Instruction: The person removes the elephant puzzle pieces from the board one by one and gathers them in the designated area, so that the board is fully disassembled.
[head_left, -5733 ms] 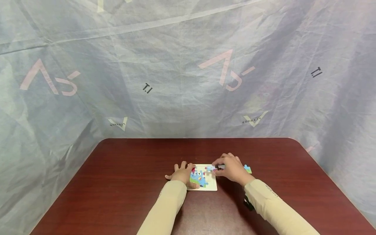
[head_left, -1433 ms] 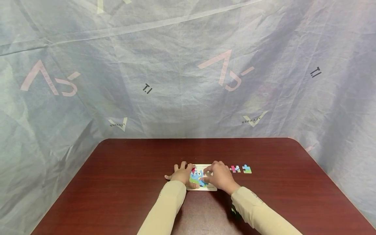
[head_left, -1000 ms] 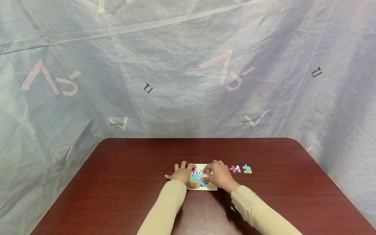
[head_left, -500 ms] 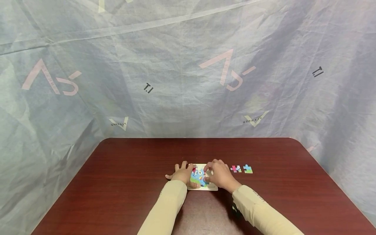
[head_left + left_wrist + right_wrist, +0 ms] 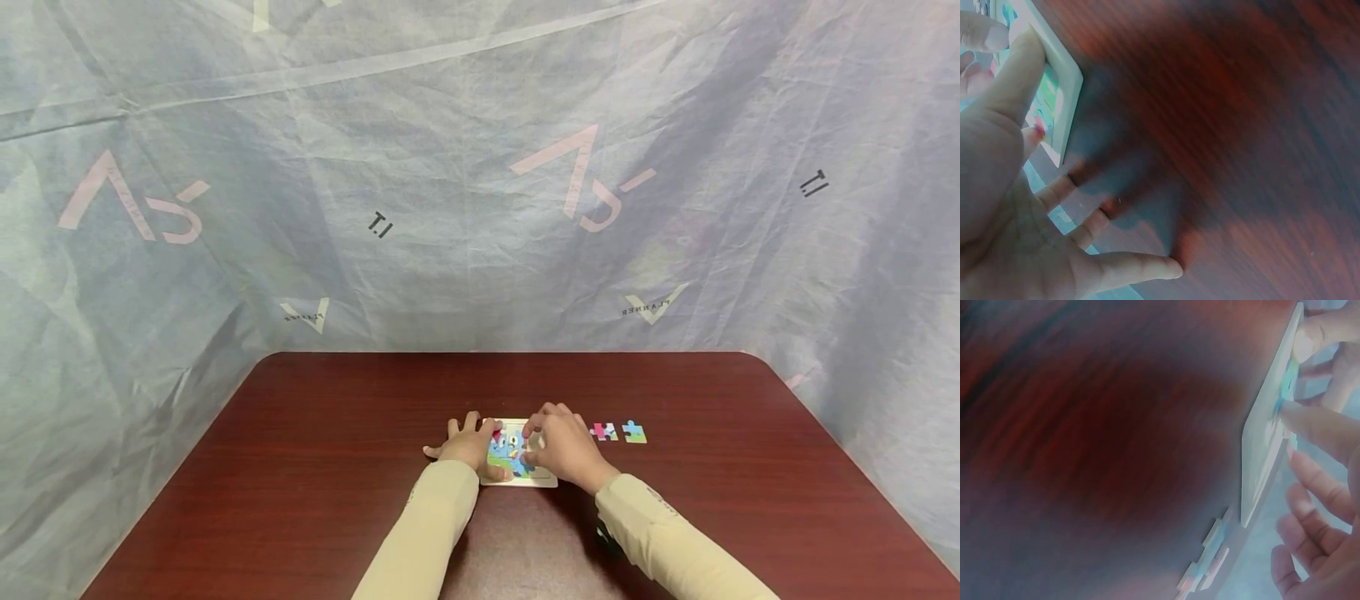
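A jigsaw puzzle in a pale, shallow tray point(image 5: 546, 482) lies mid-table. Blue, green and red pieces point(image 5: 504, 451) fill its left part and form a cartoon animal. My left hand point(image 5: 465, 448) is spread over the tray's left side; its thumb rests on the tray's near part, and several fingers touch the table. Over the right side, my right hand point(image 5: 566, 447) pinches a puzzle piece point(image 5: 526, 442) between thumb and forefinger, against the joined pieces. That piece is mostly hidden by the fingers. In the right wrist view, the other right fingers point(image 5: 1313, 519) curl loosely.
Two loose pieces lie right of the tray: a pink and white one point(image 5: 604, 431) and a blue and green one point(image 5: 633, 432). The dark red wooden table point(image 5: 315, 467) has rounded far corners. A grey printed cloth point(image 5: 465, 167) hangs behind it.
From the tray's upper right edge, my right hand has moved left and nearer, uncovering the pink and white loose piece. My left hand stays put. Within the last second hardly anything moves.
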Demonstrator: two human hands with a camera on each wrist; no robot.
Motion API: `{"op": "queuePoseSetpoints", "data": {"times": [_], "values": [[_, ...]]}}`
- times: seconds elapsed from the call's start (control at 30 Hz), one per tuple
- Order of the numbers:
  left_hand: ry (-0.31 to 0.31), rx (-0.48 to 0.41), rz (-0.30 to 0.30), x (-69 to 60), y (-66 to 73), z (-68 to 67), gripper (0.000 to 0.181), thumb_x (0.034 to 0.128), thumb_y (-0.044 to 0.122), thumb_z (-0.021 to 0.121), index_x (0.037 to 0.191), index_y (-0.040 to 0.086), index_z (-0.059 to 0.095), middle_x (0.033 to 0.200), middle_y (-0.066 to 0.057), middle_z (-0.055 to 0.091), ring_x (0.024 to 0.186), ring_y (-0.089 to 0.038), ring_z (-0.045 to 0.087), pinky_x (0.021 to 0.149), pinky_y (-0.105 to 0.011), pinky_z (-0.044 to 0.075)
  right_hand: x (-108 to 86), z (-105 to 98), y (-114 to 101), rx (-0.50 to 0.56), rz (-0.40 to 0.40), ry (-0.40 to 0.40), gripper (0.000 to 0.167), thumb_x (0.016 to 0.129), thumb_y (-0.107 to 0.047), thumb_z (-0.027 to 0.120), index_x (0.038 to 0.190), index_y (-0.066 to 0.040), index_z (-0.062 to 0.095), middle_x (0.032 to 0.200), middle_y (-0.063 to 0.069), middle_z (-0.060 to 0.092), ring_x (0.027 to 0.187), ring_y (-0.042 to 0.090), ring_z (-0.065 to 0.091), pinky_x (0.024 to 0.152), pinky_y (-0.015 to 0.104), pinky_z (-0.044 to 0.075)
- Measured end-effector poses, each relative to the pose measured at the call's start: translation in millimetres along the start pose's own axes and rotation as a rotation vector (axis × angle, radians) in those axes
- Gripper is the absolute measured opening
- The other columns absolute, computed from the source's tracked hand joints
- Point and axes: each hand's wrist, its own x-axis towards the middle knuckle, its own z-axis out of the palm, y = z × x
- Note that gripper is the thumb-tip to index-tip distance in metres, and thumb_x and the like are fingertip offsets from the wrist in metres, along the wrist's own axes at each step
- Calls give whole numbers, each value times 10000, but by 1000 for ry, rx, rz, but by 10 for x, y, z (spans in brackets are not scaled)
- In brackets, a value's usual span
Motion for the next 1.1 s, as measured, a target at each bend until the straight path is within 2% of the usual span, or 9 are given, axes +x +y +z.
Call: {"op": "queuePoseSetpoints", "data": {"times": [0.2,0.47,0.7,0.87,1.1], "values": [[0,-8,-1,-57,32,-55,759,823,333,871,1472,210,499,1525,-130,362,1399,-425,298,970,-840,295,3,-30,42,-13,-43,18,196,747,-188,918,858,-161,758,924,-14,609,944,214,535,856,464,440],[14,-10,-10,-36,32,-38,750,806,330,883,1445,199,513,1504,-117,375,1389,-415,312,976,-834,297,9,-83,84,43,-36,-15,149,796,-180,889,913,-161,798,966,17,625,984,215,535,911,485,437],[1,-30,-3,-58,26,-47,768,818,317,875,1473,199,492,1541,-134,347,1431,-425,270,982,-842,275,-20,-135,159,67,-92,-18,124,837,-175,859,941,-155,795,970,41,627,942,248,543,801,439,463],[-6,-35,0,-33,5,-29,790,811,320,880,1482,195,483,1550,-140,339,1439,-428,260,980,-846,269,-45,-185,212,63,-110,-21,126,862,-182,838,978,-151,799,978,52,627,938,267,545,790,433,457],[-11,-50,2,-24,-5,-14,789,814,311,875,1489,201,481,1560,-136,328,1451,-427,244,982,-851,255,-89,-276,270,60,-75,-25,171,868,-210,835,1028,-161,800,1018,41,625,979,253,537,786,421,468]]}}
